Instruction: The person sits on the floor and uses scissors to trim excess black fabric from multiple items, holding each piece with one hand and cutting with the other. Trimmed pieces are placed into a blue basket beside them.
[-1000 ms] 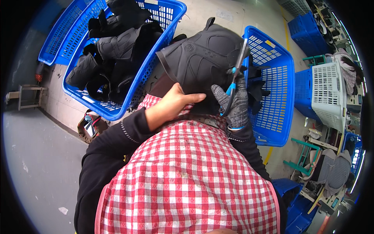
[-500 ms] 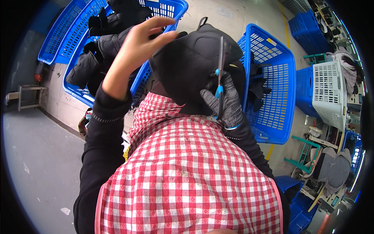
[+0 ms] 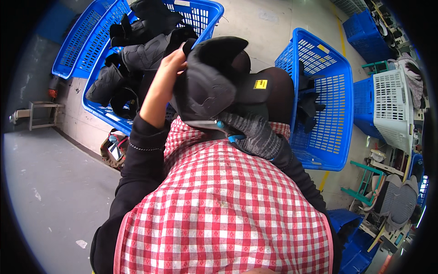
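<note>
Over my lap is a black padded fabric piece (image 3: 212, 86), shaped like a boot upper, with a curved raised seam and a small yellow label (image 3: 260, 84) on a flap at its right. My bare left hand (image 3: 171, 66) is closed on its upper left edge. My right hand (image 3: 255, 134), in a grey knit glove, grips scissors (image 3: 223, 127) with blue-and-black handles. Their silver blades point left, just below the piece, and the glove lies against its lower edge. Part of the gloved fingers is hidden beneath the piece.
At the left, a blue basket (image 3: 98, 112) holds several similar black pieces (image 3: 143, 52). Another blue basket (image 3: 340, 150) at the right has a few black pieces (image 3: 310, 107) inside. Beyond it stand a white basket (image 3: 388, 105) and a green frame (image 3: 365, 182). A small bag (image 3: 112, 148) lies left of my lap.
My left hand has come down and closed on the black piece, which has turned and folded so the yellow label shows. The scissors have swung from pointing up to pointing left.
</note>
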Available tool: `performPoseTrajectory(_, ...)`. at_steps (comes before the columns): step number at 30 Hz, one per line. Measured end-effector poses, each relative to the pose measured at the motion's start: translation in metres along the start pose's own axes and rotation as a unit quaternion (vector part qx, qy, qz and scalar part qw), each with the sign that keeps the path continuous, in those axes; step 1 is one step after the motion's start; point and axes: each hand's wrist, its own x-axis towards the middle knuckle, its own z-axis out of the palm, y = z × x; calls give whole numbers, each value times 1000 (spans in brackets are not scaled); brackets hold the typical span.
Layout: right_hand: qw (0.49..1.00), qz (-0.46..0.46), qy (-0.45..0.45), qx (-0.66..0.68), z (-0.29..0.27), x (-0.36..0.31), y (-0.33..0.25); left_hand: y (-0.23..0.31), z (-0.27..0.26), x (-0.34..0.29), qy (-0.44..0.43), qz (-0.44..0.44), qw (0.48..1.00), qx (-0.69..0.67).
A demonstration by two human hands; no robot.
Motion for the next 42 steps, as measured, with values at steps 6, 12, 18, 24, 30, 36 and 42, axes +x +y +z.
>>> performPoseTrajectory(6, 998, -20, -20, 64, 11, 3, 3, 42, -21, -22, -168, 201, 942, 207)
performPoseTrajectory(12, 996, -6, -86, -12, 0, 3, 2, 18, -73, -33, -47, 91, 964, 247)
performPoseTrajectory(18, 924, 151, 133, 327, -14, -5, 0, -18, -131, -26, -17, 178, 984, -17)
performPoseTrajectory(24, 816, 142, 397, 394, -22, -36, 29, -27, -149, -2, -67, 198, 959, -191)
performPoseTrajectory(30, 688, 73, 375, 617, -56, -63, 23, -8, -42, 33, -21, 225, 952, -205)
performPoseTrajectory(36, 926, 89, 366, 15, -77, -77, -4, -25, 178, 66, -200, 258, 944, -42)
performPoseTrajectory(42, 864, 222, 421, 164, -45, -59, 35, -64, 33, 173, 217, 430, 831, 280)
